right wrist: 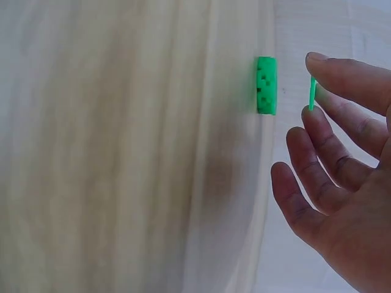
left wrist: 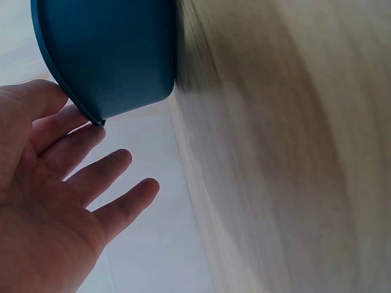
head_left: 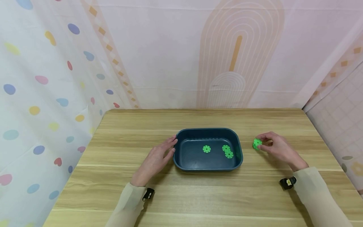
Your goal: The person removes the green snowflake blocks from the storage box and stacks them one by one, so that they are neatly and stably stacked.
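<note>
A dark blue rectangular basin (head_left: 195,169) stands on the wooden table. Flat on its floor lie a green notched disc (head_left: 206,149) near the middle and two overlapping green discs (head_left: 229,154) towards the right. My left hand (head_left: 155,159) touches the basin's left rim with thumb and fingertips, the fingers fairly straight and spread. To the right of the basin, my right hand (head_left: 276,148) pinches a thin green disc (right wrist: 312,93) by its edges between thumb and fingertips. Below that disc, a short stack of green discs (right wrist: 266,85) sits on the table, apart from it.
The wooden table (head_left: 127,126) reaches back to a patterned curtain (head_left: 164,63). More curtain hangs along the left and right sides. A black strap mount (head_left: 287,183) is at the right wrist, another black mount (head_left: 148,194) at the left.
</note>
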`<state>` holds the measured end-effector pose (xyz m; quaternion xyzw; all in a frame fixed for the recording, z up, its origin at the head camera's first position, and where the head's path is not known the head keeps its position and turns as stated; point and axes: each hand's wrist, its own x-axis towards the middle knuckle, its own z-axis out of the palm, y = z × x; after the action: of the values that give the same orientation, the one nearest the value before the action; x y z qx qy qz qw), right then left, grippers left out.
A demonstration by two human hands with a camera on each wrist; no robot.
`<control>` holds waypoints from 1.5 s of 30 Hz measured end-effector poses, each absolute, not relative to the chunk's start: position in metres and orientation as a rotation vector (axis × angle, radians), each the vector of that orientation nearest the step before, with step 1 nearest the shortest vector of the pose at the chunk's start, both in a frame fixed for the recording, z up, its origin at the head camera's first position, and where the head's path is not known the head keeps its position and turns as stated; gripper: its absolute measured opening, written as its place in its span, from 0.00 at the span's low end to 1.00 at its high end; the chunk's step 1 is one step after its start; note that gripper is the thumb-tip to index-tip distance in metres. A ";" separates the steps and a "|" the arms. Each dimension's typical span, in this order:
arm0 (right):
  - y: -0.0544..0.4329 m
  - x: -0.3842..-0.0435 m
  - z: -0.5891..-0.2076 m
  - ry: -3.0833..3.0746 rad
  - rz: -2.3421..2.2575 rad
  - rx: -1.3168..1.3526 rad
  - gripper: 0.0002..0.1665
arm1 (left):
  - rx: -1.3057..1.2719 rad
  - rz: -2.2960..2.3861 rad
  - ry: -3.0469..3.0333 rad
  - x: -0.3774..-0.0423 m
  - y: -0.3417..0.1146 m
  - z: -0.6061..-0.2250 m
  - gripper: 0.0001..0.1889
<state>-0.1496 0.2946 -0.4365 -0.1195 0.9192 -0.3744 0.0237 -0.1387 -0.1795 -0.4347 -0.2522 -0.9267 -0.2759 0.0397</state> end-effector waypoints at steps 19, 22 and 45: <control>0.297 -0.156 -0.439 2.783 -1.086 -0.398 0.19 | -0.774 -0.852 -2.841 -0.138 -0.179 -0.434 0.22; 0.296 -0.157 -0.439 2.776 -1.075 -0.392 0.19 | -0.775 -0.852 -2.844 -0.138 -0.179 -0.434 0.22; 0.295 -0.159 -0.439 2.787 -1.020 -0.392 0.19 | -0.784 -0.844 -2.836 -0.138 -0.179 -0.433 0.22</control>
<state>-0.1589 0.2947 -0.4388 -0.1307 0.9284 -0.3399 0.0738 -0.1377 -0.1791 -0.4329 -0.2558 -0.9258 -0.2756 0.0404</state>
